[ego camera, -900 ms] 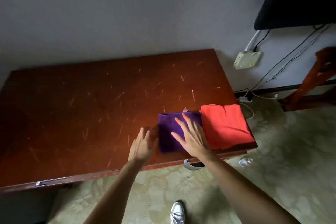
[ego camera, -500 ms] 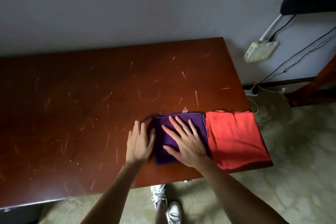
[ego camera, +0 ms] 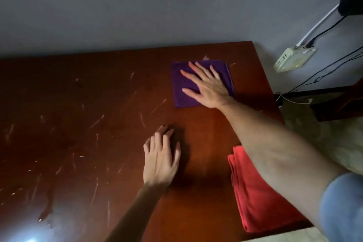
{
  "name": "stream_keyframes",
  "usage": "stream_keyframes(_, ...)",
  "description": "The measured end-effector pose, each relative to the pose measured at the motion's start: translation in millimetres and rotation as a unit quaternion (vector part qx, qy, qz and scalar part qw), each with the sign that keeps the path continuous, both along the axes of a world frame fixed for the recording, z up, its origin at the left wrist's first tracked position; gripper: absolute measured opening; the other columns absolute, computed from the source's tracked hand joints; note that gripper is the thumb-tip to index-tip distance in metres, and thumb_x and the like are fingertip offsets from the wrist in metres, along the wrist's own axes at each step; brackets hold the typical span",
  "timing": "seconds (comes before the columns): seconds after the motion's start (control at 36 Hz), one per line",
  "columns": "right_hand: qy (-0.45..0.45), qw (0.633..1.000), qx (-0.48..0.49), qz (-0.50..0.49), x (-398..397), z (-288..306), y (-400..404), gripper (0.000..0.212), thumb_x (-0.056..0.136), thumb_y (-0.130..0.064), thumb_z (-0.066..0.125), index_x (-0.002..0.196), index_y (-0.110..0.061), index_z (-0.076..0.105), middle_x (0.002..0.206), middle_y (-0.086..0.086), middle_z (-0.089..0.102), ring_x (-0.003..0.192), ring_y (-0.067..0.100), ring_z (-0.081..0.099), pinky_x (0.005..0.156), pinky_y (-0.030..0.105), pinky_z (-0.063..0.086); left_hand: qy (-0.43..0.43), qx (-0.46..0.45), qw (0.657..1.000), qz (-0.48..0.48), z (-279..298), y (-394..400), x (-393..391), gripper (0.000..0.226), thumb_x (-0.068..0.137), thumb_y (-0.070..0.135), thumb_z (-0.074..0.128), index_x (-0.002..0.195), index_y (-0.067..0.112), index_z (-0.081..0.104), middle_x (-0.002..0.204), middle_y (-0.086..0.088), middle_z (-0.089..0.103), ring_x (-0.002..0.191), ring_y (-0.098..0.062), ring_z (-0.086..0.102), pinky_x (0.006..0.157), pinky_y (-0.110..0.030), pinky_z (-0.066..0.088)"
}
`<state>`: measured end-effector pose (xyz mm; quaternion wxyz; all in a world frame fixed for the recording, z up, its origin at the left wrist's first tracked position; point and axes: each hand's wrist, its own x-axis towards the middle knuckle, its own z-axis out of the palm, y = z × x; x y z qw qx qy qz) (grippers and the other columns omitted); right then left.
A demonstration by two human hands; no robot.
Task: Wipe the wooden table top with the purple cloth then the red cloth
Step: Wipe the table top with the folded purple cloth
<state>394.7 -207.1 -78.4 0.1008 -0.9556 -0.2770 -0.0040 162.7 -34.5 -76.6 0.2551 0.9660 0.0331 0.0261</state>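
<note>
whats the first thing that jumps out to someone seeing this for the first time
The right hand pressed flat, fingers spread, on the folded purple cloth near the far right of the scratched wooden table top. Next, the bright red cloth, folded at the near right edge under the forearm, and the left hand resting flat on bare wood.

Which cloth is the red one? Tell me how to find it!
Look at the brown wooden table and follow its right side down to the near corner. The red cloth lies folded there, partly under the person's right arm. No hand presses it, unlike the purple cloth farther back under the right hand.
</note>
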Motion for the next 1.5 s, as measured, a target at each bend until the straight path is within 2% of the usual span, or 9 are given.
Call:
stream_keyframes(0.28,0.012,1.0,-0.021,0.004,67,7,-9,0.077,0.091,-0.078,0.016,0.161,-0.044,0.023,0.173,-0.004,0.015,0.16,0.017,0.01,0.128,0.054,0.004,0.022,0.063,0.998,-0.02,-4,0,1,0.052,0.098,0.045,0.039,0.143,0.022,0.045,0.144,-0.007,0.043,0.128,-0.024,0.045,0.106,-0.043,0.026)
stream_keyframes(0.42,0.014,0.999,-0.036,0.012,20,7,-32,0.074,0.094,-0.074,0.016,0.162,-0.043,0.02,0.173,-0.007,0.012,0.16,0.018,0.008,0.126,0.058,0.005,0.008,0.093,0.995,-0.019,-4,-2,-1,0.051,0.096,0.043,0.043,0.142,0.022,0.048,0.141,-0.01,0.046,0.128,-0.028,0.045,0.103,-0.048,0.031)
stream_keyframes(0.75,-0.013,0.984,-0.085,0.159,-97,5,-154,0.071,0.102,-0.066,0.032,0.164,-0.038,0.013,0.174,-0.004,0.002,0.161,0.019,0.001,0.126,0.058,0.008,0.038,0.13,0.991,-0.015,7,-11,-4,0.052,0.098,0.044,0.036,0.146,0.026,0.046,0.141,-0.013,0.047,0.126,-0.03,0.048,0.104,-0.048,0.032)
stream_keyframes(0.86,-0.004,0.975,-0.093,0.2,-75,6,-157,0.073,0.098,-0.074,0.033,0.162,-0.044,0.016,0.174,-0.007,0.002,0.161,0.017,0.002,0.127,0.057,0.009,0.045,0.131,0.99,-0.015,8,-12,-2,0.051,0.099,0.045,0.034,0.146,0.028,0.045,0.142,-0.013,0.045,0.131,-0.029,0.045,0.105,-0.048,0.031)
stream_keyframes(0.94,0.01,0.967,-0.106,0.233,-20,11,-156,0.072,0.096,-0.078,0.028,0.161,-0.047,0.019,0.174,-0.008,0.004,0.161,0.017,0.005,0.127,0.054,0.011,0.053,0.122,0.991,-0.013,8,-13,-1,0.052,0.1,0.046,0.032,0.147,0.028,0.044,0.143,-0.012,0.044,0.134,-0.029,0.042,0.107,-0.048,0.03)
stream_keyframes(1.08,0.02,0.982,-0.105,0.158,89,20,-133,0.073,0.096,-0.076,0.025,0.161,-0.045,0.019,0.174,-0.006,0.008,0.16,0.018,0.007,0.127,0.056,0.011,0.064,0.111,0.992,-0.011,6,-12,0,0.052,0.1,0.046,0.032,0.149,0.03,0.042,0.144,-0.01,0.041,0.134,-0.026,0.04,0.108,-0.047,0.027)
stream_keyframes(1.19,0.034,0.989,-0.087,0.111,135,23,-109,0.079,0.091,-0.084,0.01,0.161,-0.047,0.015,0.173,-0.003,0.011,0.16,0.02,0.009,0.128,0.055,0.008,0.054,0.111,0.992,-0.007,3,-13,1,0.051,0.1,0.045,0.033,0.148,0.03,0.044,0.143,-0.011,0.042,0.133,-0.027,0.041,0.107,-0.047,0.028)
stream_keyframes(1.36,0.038,0.996,-0.064,0.047,128,14,-95,0.084,0.088,-0.087,0.001,0.161,-0.048,0.01,0.174,-0.003,0.01,0.16,0.023,0.007,0.127,0.056,0.002,0.048,0.115,0.992,-0.009,0,-12,2,0.05,0.1,0.044,0.034,0.147,0.031,0.044,0.143,-0.01,0.042,0.129,-0.026,0.043,0.106,-0.046,0.028)
stream_keyframes(1.5,0.046,0.996,-0.057,-0.044,88,9,-66,0.068,0.101,-0.071,0.018,0.162,-0.045,0.006,0.174,-0.004,0.001,0.16,0.026,-0.003,0.126,0.061,-0.004,0.041,0.115,0.992,-0.019,0,-11,1,0.049,0.101,0.043,0.033,0.147,0.029,0.043,0.142,-0.009,0.041,0.132,-0.026,0.042,0.107,-0.046,0.028)
